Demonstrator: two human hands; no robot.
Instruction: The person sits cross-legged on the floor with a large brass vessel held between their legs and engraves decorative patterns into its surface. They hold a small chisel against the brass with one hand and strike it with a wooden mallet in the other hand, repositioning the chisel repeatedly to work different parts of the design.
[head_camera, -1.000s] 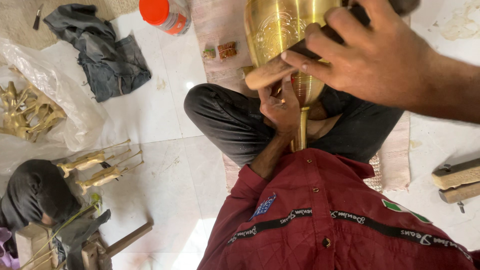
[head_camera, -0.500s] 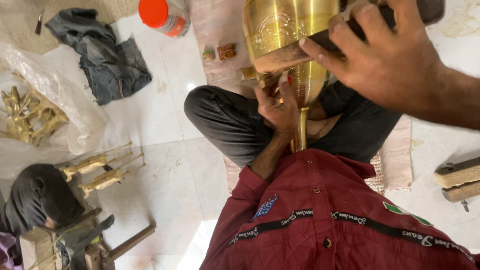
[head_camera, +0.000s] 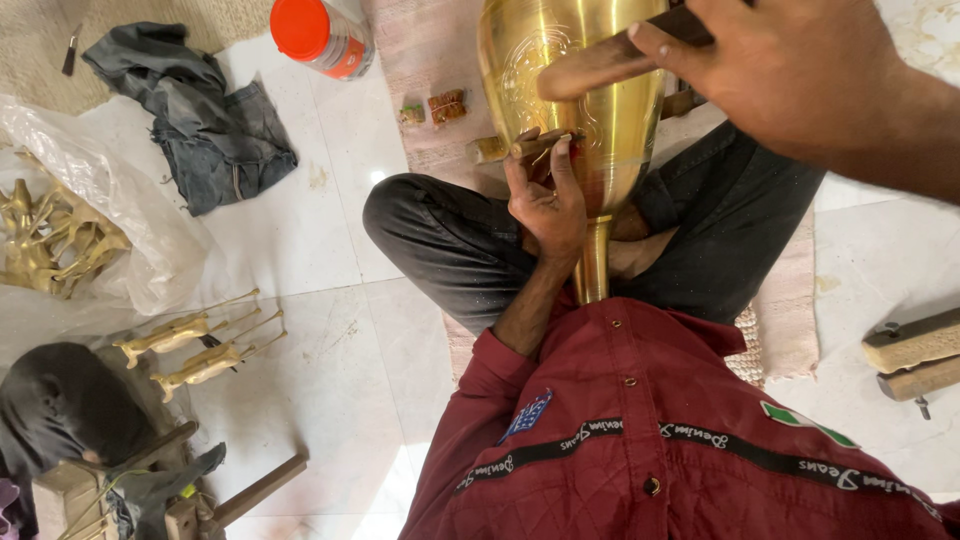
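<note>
A tall polished brass vase (head_camera: 520, 60) with an engraved pattern stands tilted between my crossed legs, its narrow stem running down to my red shirt. My left hand (head_camera: 548, 205) presses against the vase's side and grips a thin chisel (head_camera: 540, 146), whose tip touches the brass. My right hand (head_camera: 800, 75) is at the upper right, closed around a wooden stick (head_camera: 600, 65) that lies across the front of the vase, above the chisel.
An orange-lidded jar (head_camera: 325, 35) and a grey cloth (head_camera: 200, 120) lie at the upper left. Brass figures rest on a plastic sheet (head_camera: 140, 230) and on the floor tiles (head_camera: 190, 345). Wooden blocks (head_camera: 915, 345) sit at the right, wooden tools (head_camera: 250, 490) at the lower left.
My right hand has lifted the wooden stick up and to the right, away from the chisel's head. My left hand and the chisel stay at the same spot on the vase.
</note>
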